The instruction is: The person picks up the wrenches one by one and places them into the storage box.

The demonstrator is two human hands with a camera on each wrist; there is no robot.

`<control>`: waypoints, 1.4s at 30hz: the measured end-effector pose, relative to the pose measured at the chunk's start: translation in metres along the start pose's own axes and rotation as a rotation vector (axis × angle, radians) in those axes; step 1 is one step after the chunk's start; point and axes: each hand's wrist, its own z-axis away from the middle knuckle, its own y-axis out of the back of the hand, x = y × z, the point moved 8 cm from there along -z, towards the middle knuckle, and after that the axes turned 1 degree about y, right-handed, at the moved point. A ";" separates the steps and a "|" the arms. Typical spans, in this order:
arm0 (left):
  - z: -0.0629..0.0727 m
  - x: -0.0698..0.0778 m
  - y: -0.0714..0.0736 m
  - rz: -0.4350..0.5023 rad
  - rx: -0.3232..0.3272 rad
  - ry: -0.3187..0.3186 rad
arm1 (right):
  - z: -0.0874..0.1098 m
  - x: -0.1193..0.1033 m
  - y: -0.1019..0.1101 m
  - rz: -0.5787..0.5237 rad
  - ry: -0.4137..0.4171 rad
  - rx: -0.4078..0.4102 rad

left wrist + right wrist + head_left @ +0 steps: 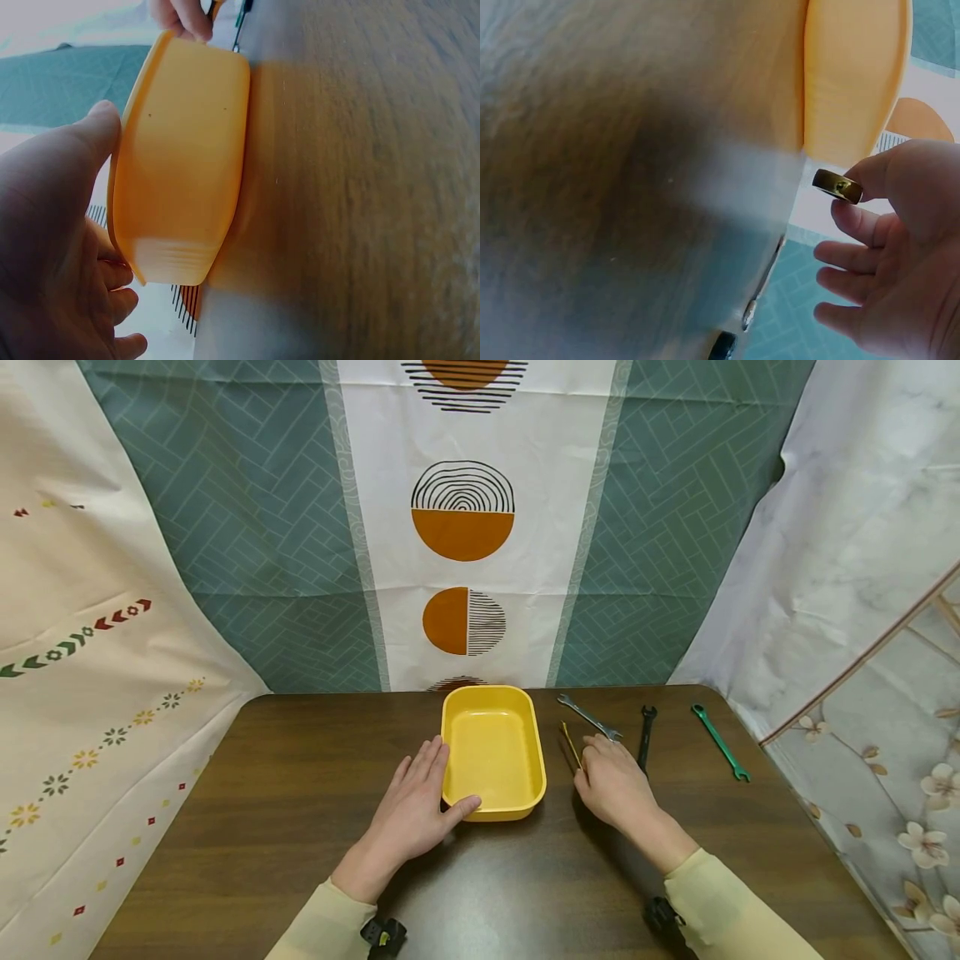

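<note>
Right hand (617, 783) pinches yellow wrench (572, 746); only head view shows tray (495, 752) interior.

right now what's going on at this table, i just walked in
A person's right hand pinches a slim yellow tool, apparently just off the table. Their left hand lies against the left side of a yellow tray. To the right of the tray, a silver wrench, a black wrench and a green wrench lie on the table.

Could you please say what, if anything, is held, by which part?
The right hand pinches the yellow wrench near its closer end; the left hand touches the tray.
</note>
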 end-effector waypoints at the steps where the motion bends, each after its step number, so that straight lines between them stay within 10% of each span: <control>1: 0.000 0.000 0.000 0.000 0.002 0.000 | 0.000 0.000 0.001 -0.009 -0.001 0.007; 42: 0.000 -0.001 -0.001 0.002 0.010 0.004 | -0.024 -0.038 0.028 -0.132 0.066 0.159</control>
